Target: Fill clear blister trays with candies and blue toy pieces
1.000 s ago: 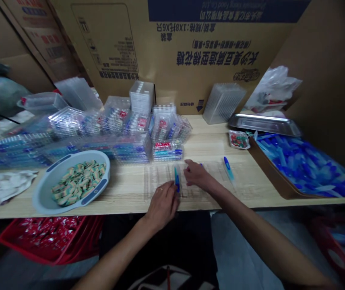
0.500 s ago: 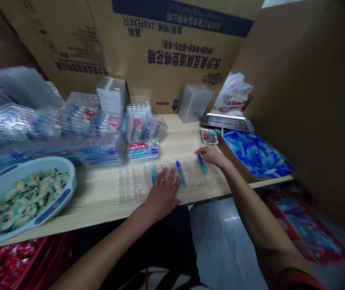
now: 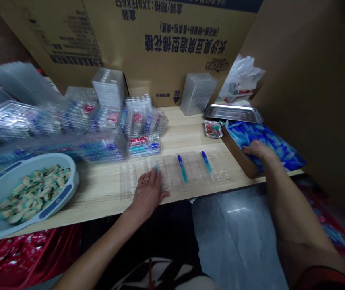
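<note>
My left hand (image 3: 148,191) lies flat over the clear plastic trays (image 3: 195,171) on the table, fingers stretched out. The light-blue tip of a slim plastic piece (image 3: 156,166) shows at its fingertips; the rest is covered. Two similar slim pieces, each with a dark-blue looped end and a light-blue shaft, lie apart in the trays: a middle piece (image 3: 182,169) and a right piece (image 3: 207,163). Over at the right, my right hand (image 3: 261,151) reaches into a cardboard box (image 3: 240,157) of blue plastic pieces (image 3: 281,149). Its fingertips are partly hidden among them.
A light-blue basin (image 3: 66,197) of small wrapped pieces stands at left. Filled clear packs (image 3: 144,145) stack behind it. A red-and-green packet (image 3: 213,129), metal tray (image 3: 234,112) and stacked empty trays (image 3: 198,92) sit near the large carton (image 3: 172,60). Red crates stand below.
My right hand has left the right slim piece in the tray and moved right into the box of blue pieces. My left hand has shifted slightly left and stays flat.
</note>
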`<state>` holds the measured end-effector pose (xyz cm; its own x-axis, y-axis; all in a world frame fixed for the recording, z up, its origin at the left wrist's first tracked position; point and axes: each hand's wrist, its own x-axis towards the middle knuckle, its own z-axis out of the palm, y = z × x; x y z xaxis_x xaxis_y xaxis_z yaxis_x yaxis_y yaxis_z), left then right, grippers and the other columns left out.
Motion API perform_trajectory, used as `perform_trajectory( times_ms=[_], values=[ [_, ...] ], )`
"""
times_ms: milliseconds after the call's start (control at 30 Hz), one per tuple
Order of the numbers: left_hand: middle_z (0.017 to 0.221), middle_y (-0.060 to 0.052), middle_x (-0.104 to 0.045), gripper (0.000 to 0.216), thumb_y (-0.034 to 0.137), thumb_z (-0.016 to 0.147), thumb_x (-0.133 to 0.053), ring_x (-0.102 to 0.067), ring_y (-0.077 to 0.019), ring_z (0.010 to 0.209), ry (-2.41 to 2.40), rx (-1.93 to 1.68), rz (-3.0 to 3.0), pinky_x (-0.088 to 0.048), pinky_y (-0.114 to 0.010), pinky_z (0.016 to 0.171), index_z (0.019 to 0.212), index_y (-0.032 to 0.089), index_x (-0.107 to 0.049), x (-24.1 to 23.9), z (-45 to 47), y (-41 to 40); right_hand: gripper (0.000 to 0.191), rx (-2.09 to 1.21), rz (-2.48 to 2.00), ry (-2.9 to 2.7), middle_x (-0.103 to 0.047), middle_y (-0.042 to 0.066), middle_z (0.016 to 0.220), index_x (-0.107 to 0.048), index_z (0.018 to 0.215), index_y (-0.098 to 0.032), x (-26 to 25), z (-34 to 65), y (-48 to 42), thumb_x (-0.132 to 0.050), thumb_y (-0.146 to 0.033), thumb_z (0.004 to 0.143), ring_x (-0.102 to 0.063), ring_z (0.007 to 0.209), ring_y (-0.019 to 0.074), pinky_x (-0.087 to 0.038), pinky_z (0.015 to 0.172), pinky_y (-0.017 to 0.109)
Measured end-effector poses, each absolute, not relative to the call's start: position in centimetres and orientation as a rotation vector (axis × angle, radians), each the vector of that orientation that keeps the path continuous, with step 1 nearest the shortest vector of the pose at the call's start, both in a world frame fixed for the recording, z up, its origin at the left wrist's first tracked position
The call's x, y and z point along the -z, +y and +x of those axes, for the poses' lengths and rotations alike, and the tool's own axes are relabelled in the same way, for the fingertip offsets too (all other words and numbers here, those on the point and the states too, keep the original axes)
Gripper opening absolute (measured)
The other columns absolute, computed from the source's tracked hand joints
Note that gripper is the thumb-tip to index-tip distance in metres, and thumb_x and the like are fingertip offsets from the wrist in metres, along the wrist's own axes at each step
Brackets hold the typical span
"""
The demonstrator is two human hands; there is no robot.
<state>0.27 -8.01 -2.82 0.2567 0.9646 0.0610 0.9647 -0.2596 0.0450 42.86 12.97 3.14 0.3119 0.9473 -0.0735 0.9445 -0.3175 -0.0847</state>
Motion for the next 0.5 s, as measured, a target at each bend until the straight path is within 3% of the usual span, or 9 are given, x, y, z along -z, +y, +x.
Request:
perform_trajectory(
  times_ms=[100, 200, 333, 433, 500],
  values=[
    [0.155, -0.029, -0.038, 0.072, 0.046, 0.084, -0.075, -0.037, -0.0439, 0.145, -1.911, 0.221, -2.410, -0.033, -0.059, 0.116, 0.140, 0.008, -0.051, 2.6, 1.1, -8.2, 0.048, -0.245, -2.627, -1.740, -0.067, 0.036, 0.099, -0.066, 0.118, 0.013, -2.6, 43.1, 12.4, -0.064, -0.024, 0.087, -0.068, 0.087, 0.0315, -0.040, 0.065, 0.035],
    [0.159, -0.029, -0.030, 0.080, 0.048, 0.080, -0.078, -0.026, -0.0452, 0.149, -1.768, 0.293, -2.530, -0.032, -0.058, 0.117, 0.142, 0.007, -0.047, 1.8, 3.7, -7.0, 0.044, -0.230, -2.637, -1.706, -0.066, 0.036, 0.102, -0.067, 0.116, 0.012, -2.4, 43.2, 11.9, -0.057, -0.022, 0.090, -0.067, 0.090, 0.0309, -0.038, 0.067, 0.036],
    [0.160, -0.027, -0.031, 0.086, 0.052, 0.081, -0.077, -0.025, -0.0396, 0.151, -1.278, 0.350, -2.860, -0.028, -0.049, 0.120, 0.144, 0.006, -0.044, 1.4, 9.8, -3.2, 0.041, -0.159, -2.582, -1.700, -0.066, 0.033, 0.110, -0.068, 0.121, 0.005, -3.1, 43.4, 11.2, -0.055, -0.022, 0.093, -0.065, 0.098, 0.0313, -0.038, 0.072, 0.036],
    [0.162, -0.026, -0.027, 0.091, 0.058, 0.081, -0.075, -0.023, -0.0398, 0.151, -1.046, 0.370, -2.938, -0.025, -0.051, 0.120, 0.148, 0.008, -0.040, 2.5, 13.7, -0.4, 0.044, -0.078, -2.546, -1.668, -0.066, 0.031, 0.115, -0.063, 0.131, 0.000, -3.9, 43.6, 10.4, -0.053, -0.024, 0.096, -0.064, 0.104, 0.0321, -0.038, 0.076, 0.037],
    [0.158, -0.027, -0.034, 0.086, 0.060, 0.084, -0.071, -0.030, -0.0418, 0.148, -1.036, 0.329, -2.917, -0.028, -0.052, 0.116, 0.145, 0.006, -0.043, 3.7, 15.2, 0.8, 0.043, -0.033, -2.510, -1.646, -0.068, 0.030, 0.112, -0.062, 0.132, -0.001, -4.2, 43.6, 9.5, -0.052, -0.024, 0.097, -0.064, 0.103, 0.0320, -0.038, 0.077, 0.037]
  ],
)
